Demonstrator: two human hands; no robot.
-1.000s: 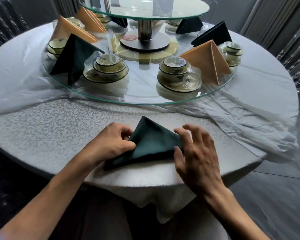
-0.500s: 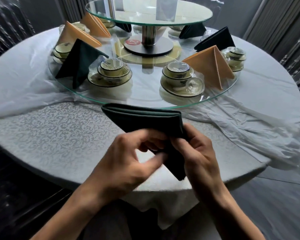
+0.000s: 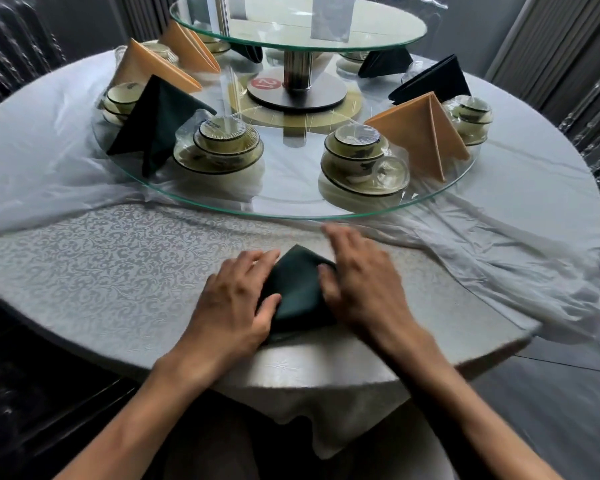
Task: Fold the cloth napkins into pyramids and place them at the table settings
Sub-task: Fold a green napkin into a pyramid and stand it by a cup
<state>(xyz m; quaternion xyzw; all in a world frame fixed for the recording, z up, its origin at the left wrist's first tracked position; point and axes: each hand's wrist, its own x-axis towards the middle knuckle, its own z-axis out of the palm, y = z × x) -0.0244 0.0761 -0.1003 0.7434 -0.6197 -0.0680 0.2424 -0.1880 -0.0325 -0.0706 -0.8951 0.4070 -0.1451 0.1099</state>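
Head view shows the dark green cloth napkin [image 3: 297, 292] back down on the white patterned tablecloth [image 3: 118, 271], where half a second ago both hands held it lifted in the air as a flat folded band. It now sits as a low peaked shape between the two hands. The left hand [image 3: 234, 306] lies against its left side with fingers nearly straight and the thumb resting on the cloth. The right hand [image 3: 361, 289] covers its right side, fingers stretched forward past the peak and blurred with motion, thumb touching the fabric. Neither hand is curled around the napkin; both press and shape it. Judging from this, the fold is nearly finished and the hands are setting the pyramid's sides so it stands. Beyond the fingertips, the round glass turntable [image 3: 222, 209] carries finished pyramids, a dark green one [image 3: 153, 123] left of the wrapped bowl set [image 3: 222, 147] and an orange one [image 3: 423, 133] right of the second wrapped bowl set [image 3: 361, 157]. The likely remaining step is lifting this napkin onto the turntable beside a setting without collapsing it.
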